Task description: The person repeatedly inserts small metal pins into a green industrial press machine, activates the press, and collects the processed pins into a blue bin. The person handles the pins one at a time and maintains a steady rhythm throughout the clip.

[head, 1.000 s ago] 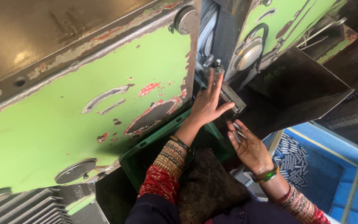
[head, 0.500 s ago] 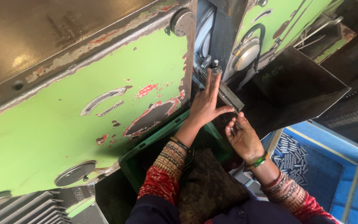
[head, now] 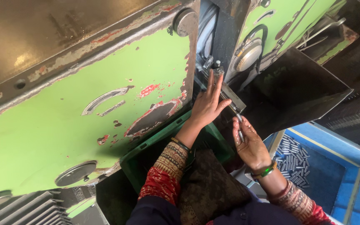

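Note:
My left hand (head: 207, 106) lies flat with fingers stretched along a narrow metal feed rail (head: 232, 96) that slopes down out of the gap in a green machine (head: 105, 96). My right hand (head: 250, 142) is just below the rail's lower end, palm up, holding a few thin metal rods (head: 240, 127) with their tips at the rail. Both wrists wear bangles and patterned red sleeves.
A blue crate (head: 334, 175) at the right holds several small metal rods (head: 291, 160). A green plastic crate (head: 146, 150) sits under the machine by my left forearm. A dark sheet-metal chute (head: 296, 89) slopes behind the rail. Grey cooling fins (head: 13, 208) show at bottom left.
My right hand has risen from beside the blue crate to the lower end of the rail, bringing the rods with it. My left hand stays on the rail.

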